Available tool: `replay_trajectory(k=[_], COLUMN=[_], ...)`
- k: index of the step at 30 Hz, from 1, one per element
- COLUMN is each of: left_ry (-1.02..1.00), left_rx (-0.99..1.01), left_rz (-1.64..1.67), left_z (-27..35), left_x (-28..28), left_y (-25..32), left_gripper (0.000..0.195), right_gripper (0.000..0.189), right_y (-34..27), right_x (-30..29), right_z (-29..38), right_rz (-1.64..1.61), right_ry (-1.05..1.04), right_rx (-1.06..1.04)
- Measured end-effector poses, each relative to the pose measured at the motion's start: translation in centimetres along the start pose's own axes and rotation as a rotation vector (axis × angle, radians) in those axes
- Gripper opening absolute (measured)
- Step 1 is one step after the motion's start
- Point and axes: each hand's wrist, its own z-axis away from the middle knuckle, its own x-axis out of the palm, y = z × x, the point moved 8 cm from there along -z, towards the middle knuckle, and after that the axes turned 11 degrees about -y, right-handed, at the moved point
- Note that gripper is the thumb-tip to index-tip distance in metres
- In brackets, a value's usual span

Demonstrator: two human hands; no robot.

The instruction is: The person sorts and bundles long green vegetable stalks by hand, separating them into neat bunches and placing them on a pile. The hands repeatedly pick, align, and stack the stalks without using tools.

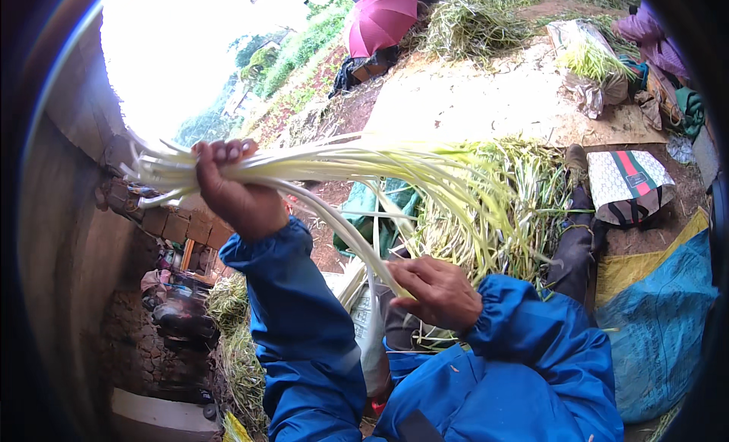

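Observation:
My left hand (245, 200) is raised at the left, its fingers wrapped around a bunch of long, pale leafy stalks (347, 162). The white stalk ends stick out past the thumb, and the yellow-green tips droop to the right. A few stalks (350, 231) bend down out of the bunch to my right hand (435, 294), which pinches them between thumb and fingers in front of my lap. Just beyond that hand lies a heap of green and yellow leafy stalks (512, 208), partly hidden by the bunch.
On the right are a patterned bag with a red-green stripe (629, 183) and a blue woven sack (655, 328). A pale sheet (467, 109) covers the ground ahead. A pink umbrella (380, 23) stands at the back. Another person's sleeve (652, 37) shows top right. A wall (74, 242) rises left.

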Motion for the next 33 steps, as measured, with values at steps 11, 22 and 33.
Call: replay_trajectory(k=[11,22,33], left_ry=[-0.043,0.363,0.753], left_rx=[-0.042,0.091,-0.540], left_rz=[0.096,-0.079,0.208], left_z=[3.2,12.6,31.8], left_x=[-0.2,-13.0,-26.7], left_y=[1.1,-0.2,-5.2], left_gripper=[0.020,0.028,0.020], right_gripper=[0.029,0.020,0.038], right_y=[4.1,2.2,0.6], right_x=[-8.7,3.6,12.3], right_z=[-0.1,4.0,12.9], right_rz=[0.118,0.331,0.031], right_ry=[0.440,-0.080,-0.575], right_rx=[0.119,0.177,0.241])
